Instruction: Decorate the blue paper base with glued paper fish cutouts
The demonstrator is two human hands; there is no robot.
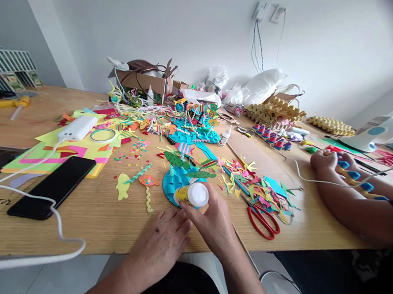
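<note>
In my right hand (217,221), the fingers are closed around a glue bottle (187,194) with a yellow label. It is tipped over the front of a blue paper base (169,185), its white round end facing me. My left hand (167,234) rests palm down by the base's near edge, fingers loosely extended and fingertips partly hidden. Green dotted paper leaves (176,160) and a striped paper fish (184,148) stand on the base. To its left lie an orange paper fish (148,180), a yellow paper fish (123,187) and a wavy yellow strip (149,200).
Red-handled scissors (263,222) and paper scraps (273,194) lie at right. A black phone (52,187), white power bank (78,128) and coloured paper (95,169) are at left. Another blue model (194,131) stands behind. Another person's arms (349,196) rest at far right.
</note>
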